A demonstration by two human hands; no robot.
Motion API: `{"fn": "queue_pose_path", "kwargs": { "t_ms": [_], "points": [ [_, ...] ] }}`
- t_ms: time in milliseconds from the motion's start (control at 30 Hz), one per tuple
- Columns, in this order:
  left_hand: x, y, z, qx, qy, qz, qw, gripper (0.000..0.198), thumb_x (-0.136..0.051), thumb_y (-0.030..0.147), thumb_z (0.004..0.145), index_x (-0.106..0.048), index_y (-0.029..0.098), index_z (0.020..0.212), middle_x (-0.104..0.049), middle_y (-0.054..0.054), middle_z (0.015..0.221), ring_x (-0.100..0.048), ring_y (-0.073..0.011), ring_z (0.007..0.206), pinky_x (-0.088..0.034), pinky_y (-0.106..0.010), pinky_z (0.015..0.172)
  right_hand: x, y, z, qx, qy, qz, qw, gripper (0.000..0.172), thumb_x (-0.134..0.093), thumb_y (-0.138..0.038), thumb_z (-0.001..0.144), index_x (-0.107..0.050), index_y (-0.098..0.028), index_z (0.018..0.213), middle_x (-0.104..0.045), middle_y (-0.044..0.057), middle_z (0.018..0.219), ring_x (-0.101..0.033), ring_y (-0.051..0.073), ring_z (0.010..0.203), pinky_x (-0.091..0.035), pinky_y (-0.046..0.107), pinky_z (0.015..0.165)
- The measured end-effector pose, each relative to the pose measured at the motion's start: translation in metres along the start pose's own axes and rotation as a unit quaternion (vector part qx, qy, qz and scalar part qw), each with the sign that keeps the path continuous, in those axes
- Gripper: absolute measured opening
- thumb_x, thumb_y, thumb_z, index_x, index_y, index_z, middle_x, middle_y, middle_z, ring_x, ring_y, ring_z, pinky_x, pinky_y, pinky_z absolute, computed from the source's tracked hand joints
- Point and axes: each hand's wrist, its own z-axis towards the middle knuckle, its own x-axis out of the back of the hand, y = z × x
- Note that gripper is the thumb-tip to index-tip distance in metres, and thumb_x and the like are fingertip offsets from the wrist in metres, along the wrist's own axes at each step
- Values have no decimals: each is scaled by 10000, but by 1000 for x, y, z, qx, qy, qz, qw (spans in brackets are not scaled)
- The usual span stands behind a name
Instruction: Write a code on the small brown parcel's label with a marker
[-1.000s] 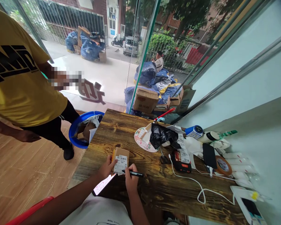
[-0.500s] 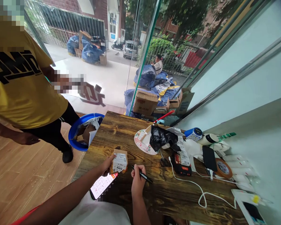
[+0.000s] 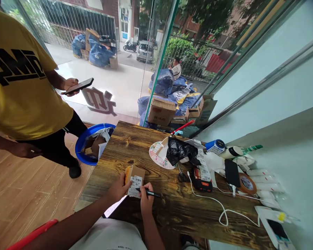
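Near the front edge of the wooden table, my left hand (image 3: 119, 188) grips a small cardboard box (image 3: 138, 171) by its left side. A white printed label (image 3: 135, 184) faces up on the box. My right hand (image 3: 146, 200) is closed around a black marker pen (image 3: 153, 194), whose tip is at the label. Whether the tip touches the paper I cannot tell. Below my left hand, a phone with a lit screen (image 3: 114, 207) is partly hidden by my forearm and the box.
A black plastic bag (image 3: 182, 151) lies on a round fan (image 3: 156, 158), near scissors (image 3: 182, 176) and a black-and-orange device (image 3: 201, 182). A white cable (image 3: 211, 202) crosses the table (image 3: 187, 222). A blue bin (image 3: 80, 158) and a person holding a phone (image 3: 79, 86) are at the left.
The box has been turned in my left hand, so a different label side shows. My right hand has brought the marker leftward to the label. The phone's screen is now more covered.
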Motion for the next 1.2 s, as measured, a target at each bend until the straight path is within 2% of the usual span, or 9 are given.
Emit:
{"fn": "queue_pose_path", "kwargs": {
  "t_ms": [100,267,400,633,833,967,1200],
  "points": [
    [-1,-3,2,-16,5,19,1000,391,-433,474,883,-503,146,1085,-615,-43,878,-591,-180,793,-456,-399,807,4,3,-6,9,7,-16,1000,266,-522,-374,767,-384,-224,596,-356,-85,514,-366,90,451,-335,222,443],
    [-3,-7,6,-22,12,30,999,385,-424,485,883,-519,155,1057,-606,-45,906,-586,-182,825,-450,-394,814,7,3,-8,33,-26,-44,998,257,-509,-361,785,-397,-224,599,-384,-70,544,-392,107,501,-360,241,497],
    [-2,-10,10,-12,11,27,999,391,-405,492,886,-519,156,1048,-598,-34,849,-583,-178,787,-451,-387,792,6,2,-6,49,-39,-66,996,260,-510,-352,791,-388,-225,600,-386,-67,551,-400,116,528,-363,253,531],
    [0,-15,13,-29,1,22,999,407,-460,524,855,-558,172,1034,-616,-57,961,-582,-186,854,-449,-392,825,4,-4,-1,63,-42,-89,993,242,-506,-317,765,-361,-230,592,-364,-70,549,-354,111,525,-333,242,515],
    [2,-7,9,-27,-3,38,999,386,-450,495,870,-549,159,1033,-608,-53,952,-584,-185,852,-451,-397,823,4,-4,1,67,-51,-101,991,233,-482,-285,741,-330,-235,572,-341,-71,528,-348,115,516,-317,241,499],
    [4,1,6,-17,-7,52,998,384,-397,484,893,-526,151,1036,-607,-42,874,-588,-183,821,-449,-392,809,3,-3,1,69,-37,-109,991,232,-475,-293,754,-332,-238,580,-332,-73,535,-341,113,510,-320,245,503],
    [6,5,4,-15,-13,62,998,368,-401,459,899,-520,149,1058,-608,-48,905,-591,-186,853,-455,-399,826,2,-1,3,80,-21,-115,990,248,-464,-291,762,-303,-240,581,-319,-78,532,-319,104,500,-305,233,484]
  ]
}}
